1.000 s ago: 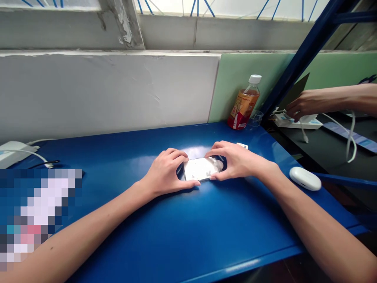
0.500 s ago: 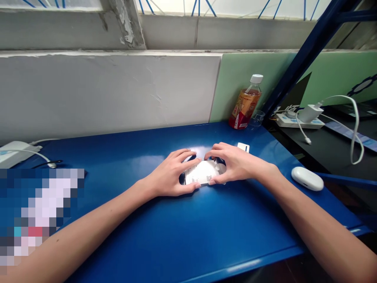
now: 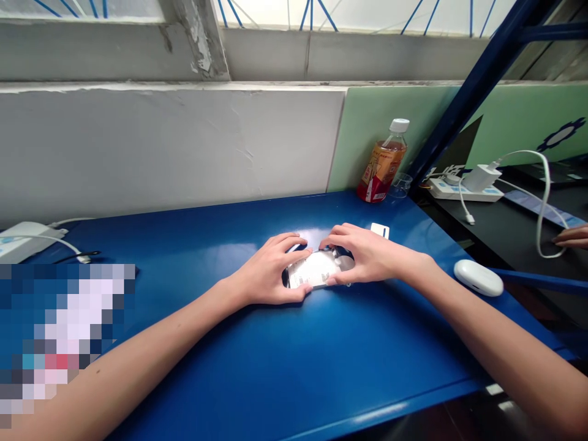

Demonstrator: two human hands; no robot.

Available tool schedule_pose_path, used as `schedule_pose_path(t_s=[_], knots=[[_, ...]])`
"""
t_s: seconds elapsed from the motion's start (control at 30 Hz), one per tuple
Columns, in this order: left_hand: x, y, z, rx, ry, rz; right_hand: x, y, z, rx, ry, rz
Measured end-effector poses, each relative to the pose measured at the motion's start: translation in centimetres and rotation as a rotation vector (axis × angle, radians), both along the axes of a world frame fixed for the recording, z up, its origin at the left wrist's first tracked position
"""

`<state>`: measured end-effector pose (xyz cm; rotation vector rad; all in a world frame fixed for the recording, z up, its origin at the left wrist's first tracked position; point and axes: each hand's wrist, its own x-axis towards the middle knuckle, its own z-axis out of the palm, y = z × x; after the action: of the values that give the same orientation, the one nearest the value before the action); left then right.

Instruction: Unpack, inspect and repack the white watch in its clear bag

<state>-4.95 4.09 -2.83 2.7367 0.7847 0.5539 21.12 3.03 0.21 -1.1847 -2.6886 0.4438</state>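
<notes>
A small flat hard drive (image 3: 315, 269), silver with a pale printed label and a rounded part at its right, lies on the blue desk (image 3: 294, 355). My left hand (image 3: 278, 269) grips its left end, thumb at the near edge and fingers curled over the far side. At the right end my right hand (image 3: 356, 254) holds it the same way, with thumb and bent fingers on opposite edges. Both hands cover the drive's ends. Just behind my right hand lies a small white piece with a dark slot (image 3: 380, 230).
A drink bottle (image 3: 383, 162) stands against the wall beside a clear cup (image 3: 400, 185). A white earbud case (image 3: 478, 277) rests at the right edge. Power strips (image 3: 466, 188) with cables lie at both sides. Another person's hand (image 3: 572, 237) shows at far right.
Both my hands stay on the hard drive with hardly any movement. Another person's hand has come into view at the far right, near the white cable. The view has shifted slightly.
</notes>
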Motion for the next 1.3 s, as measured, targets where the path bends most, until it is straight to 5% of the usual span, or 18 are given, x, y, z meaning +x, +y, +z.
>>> schedule_pose_path(t_s=[0.33,0.77,1.3], knots=[[-0.1,0.1,0.0,-0.003,-0.027,-0.021,0.8,-1.1,-1.4,0.192,0.185,-0.033],[0.0,0.1,0.0,-0.020,-0.033,-0.026,0.1,-2.0,-1.3,0.144,0.017,-0.061],[0.3,-0.2,0.5,-0.078,-0.050,-0.023,0.2,-1.9,-1.9,0.046,0.181,-0.246]])
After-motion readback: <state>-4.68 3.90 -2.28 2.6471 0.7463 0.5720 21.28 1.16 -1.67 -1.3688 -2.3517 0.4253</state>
